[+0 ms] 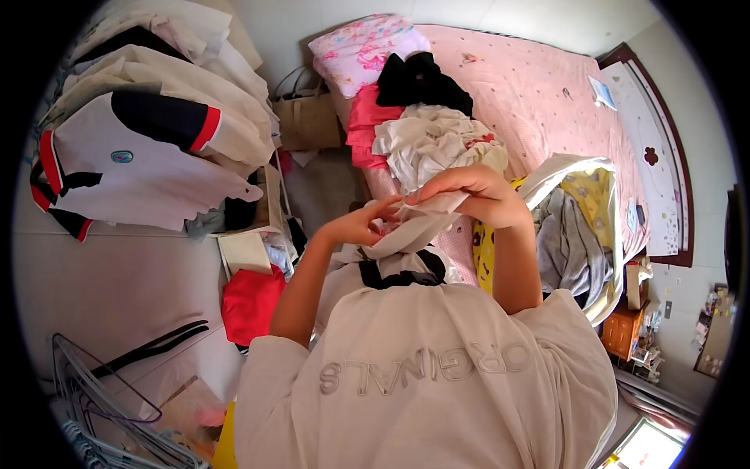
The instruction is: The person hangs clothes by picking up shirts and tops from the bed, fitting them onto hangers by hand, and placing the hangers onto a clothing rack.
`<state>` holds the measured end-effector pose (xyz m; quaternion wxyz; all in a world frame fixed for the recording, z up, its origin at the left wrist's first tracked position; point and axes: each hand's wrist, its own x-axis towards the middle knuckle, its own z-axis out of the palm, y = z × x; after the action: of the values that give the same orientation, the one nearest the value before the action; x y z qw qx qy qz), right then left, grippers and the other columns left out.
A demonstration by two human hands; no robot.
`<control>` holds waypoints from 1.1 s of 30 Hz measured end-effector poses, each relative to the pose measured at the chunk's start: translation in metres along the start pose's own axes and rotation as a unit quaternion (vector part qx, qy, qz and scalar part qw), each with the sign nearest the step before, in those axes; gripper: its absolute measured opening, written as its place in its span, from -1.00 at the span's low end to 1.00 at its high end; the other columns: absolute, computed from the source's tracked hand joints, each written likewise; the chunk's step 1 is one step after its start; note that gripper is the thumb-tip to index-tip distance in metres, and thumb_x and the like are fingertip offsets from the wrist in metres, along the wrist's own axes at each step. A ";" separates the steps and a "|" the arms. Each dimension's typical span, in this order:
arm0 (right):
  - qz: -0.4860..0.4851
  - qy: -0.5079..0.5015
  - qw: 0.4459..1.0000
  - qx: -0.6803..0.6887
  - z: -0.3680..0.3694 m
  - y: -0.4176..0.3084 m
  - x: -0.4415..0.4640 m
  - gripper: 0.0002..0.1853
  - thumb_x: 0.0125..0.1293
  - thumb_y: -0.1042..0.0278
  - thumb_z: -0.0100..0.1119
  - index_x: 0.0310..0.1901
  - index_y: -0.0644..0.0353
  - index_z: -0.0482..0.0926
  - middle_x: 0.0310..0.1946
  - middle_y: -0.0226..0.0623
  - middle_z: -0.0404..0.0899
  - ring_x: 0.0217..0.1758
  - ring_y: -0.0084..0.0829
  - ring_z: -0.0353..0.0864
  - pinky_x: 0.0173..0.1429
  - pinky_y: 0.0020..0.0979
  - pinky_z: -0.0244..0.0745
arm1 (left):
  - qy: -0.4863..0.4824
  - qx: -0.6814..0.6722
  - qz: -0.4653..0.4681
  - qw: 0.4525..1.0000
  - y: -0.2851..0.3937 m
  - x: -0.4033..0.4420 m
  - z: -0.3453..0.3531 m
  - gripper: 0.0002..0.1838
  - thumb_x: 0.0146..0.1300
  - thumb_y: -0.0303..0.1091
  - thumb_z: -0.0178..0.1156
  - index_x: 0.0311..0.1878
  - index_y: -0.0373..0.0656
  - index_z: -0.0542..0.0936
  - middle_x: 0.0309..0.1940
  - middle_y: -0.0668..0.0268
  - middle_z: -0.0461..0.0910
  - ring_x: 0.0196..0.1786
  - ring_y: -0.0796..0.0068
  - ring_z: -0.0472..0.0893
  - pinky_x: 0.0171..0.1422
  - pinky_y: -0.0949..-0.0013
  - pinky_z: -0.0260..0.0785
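Observation:
In front of my chest, a whitish garment (418, 232) is bunched up between both hands. My left hand (363, 224) has its fingers closed on the left part of the cloth. My right hand (478, 194) pinches the upper edge, thumb and fingers pressed together. What kind of garment it is cannot be made out. Part of it hangs down toward a black strap-like piece (402, 273) near my shirt. Just beyond my hands, a crumpled white garment (437, 137) lies on the bed, with a black garment (422, 82) and folded pink cloth (367, 125) beside it.
A pink-sheeted bed (531, 78) with a patterned pillow (367, 51) is ahead. To the right stands an open laundry bag (617, 258) holding grey and yellow cloth. Clothes hang at left, including a white polo shirt (156, 156). Hangers (117, 406) and a red cloth (254, 301) are lower left.

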<state>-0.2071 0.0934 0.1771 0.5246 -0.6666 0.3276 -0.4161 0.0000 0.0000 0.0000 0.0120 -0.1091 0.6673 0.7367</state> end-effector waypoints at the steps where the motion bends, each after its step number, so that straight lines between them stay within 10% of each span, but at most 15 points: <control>1: -0.002 0.007 1.000 0.001 0.003 -0.001 0.001 -0.53 -0.20 0.79 -0.18 -0.15 0.39 0.49 -0.14 -0.12 0.55 -0.02 -0.29 0.51 0.10 -0.40 0.33 | -0.004 0.032 -0.029 0.999 0.007 -0.002 0.003 -0.10 -0.05 -0.50 0.19 0.37 0.04 -0.05 -0.03 0.15 0.42 -0.03 0.47 0.44 -0.09 0.45 0.34; 8: 0.029 0.011 0.999 -0.041 0.005 -0.006 -0.001 -0.52 -0.23 0.80 -0.21 -0.17 0.42 0.50 -0.17 -0.09 0.56 -0.03 -0.28 0.53 0.10 -0.42 0.33 | 0.304 -0.019 -0.104 0.947 -0.004 0.012 0.020 -0.60 0.03 -0.55 0.12 0.00 -0.13 0.44 -0.51 0.33 0.50 -0.46 0.63 0.43 -0.36 0.52 0.33; 10: 0.020 0.036 0.997 -0.068 0.001 -0.004 -0.001 -0.52 -0.19 0.80 -0.20 -0.13 0.41 0.48 -0.15 -0.12 0.56 -0.03 -0.31 0.52 0.09 -0.44 0.33 | 0.422 0.043 0.090 0.901 -0.021 0.010 0.001 -0.80 0.05 -0.54 0.11 -0.19 -0.19 0.51 -0.54 0.35 0.49 -0.45 0.65 0.45 -0.40 0.53 0.31; 14: 0.064 0.234 0.968 -0.059 -0.004 0.012 -0.007 -0.59 0.03 0.75 -0.08 -0.03 0.31 0.45 -0.20 -0.28 0.55 -0.10 -0.50 0.50 0.00 -0.50 0.35 | 0.415 0.242 0.131 0.867 -0.014 -0.035 -0.044 -0.82 0.02 -0.53 0.14 -0.25 -0.20 0.55 -0.55 0.41 0.43 -0.45 0.68 0.38 -0.35 0.56 0.22; 18: 0.099 0.328 0.939 -0.027 -0.010 0.025 -0.003 -0.74 0.17 0.65 -0.06 -0.08 0.37 0.44 -0.26 -0.25 0.56 -0.24 -0.61 0.50 -0.13 -0.59 0.37 | 0.427 0.121 0.104 0.890 -0.013 -0.070 -0.053 -0.87 0.13 -0.44 0.12 -0.26 -0.26 0.53 -0.44 0.45 0.46 -0.36 0.69 0.37 -0.25 0.56 0.22; 28: 0.160 0.305 0.915 -0.209 -0.009 0.042 0.022 -0.84 0.21 0.52 0.00 -0.18 0.34 0.48 -0.41 -0.35 0.56 -0.35 -0.65 0.49 -0.22 -0.63 0.36 | 0.656 -0.054 0.131 0.742 0.018 -0.105 -0.043 -0.74 0.26 -0.20 0.04 -0.39 -0.23 0.47 -0.50 0.51 0.38 -0.39 0.73 0.30 -0.29 0.61 0.19; 33: 0.130 0.263 0.942 -0.164 -0.005 0.051 0.032 -0.83 0.21 0.53 0.00 -0.18 0.34 0.48 -0.41 -0.36 0.56 -0.35 -0.66 0.48 -0.22 -0.62 0.36 | 0.655 0.072 0.077 0.748 0.042 -0.137 -0.040 -0.74 0.24 -0.23 0.07 -0.44 -0.24 0.46 -0.57 0.52 0.34 -0.44 0.75 0.26 -0.36 0.60 0.16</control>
<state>-0.1974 0.0514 0.1351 0.3524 -0.5619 0.6014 -0.4454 0.1326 -0.0261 0.0619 -0.4776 -0.5119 0.5682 0.4324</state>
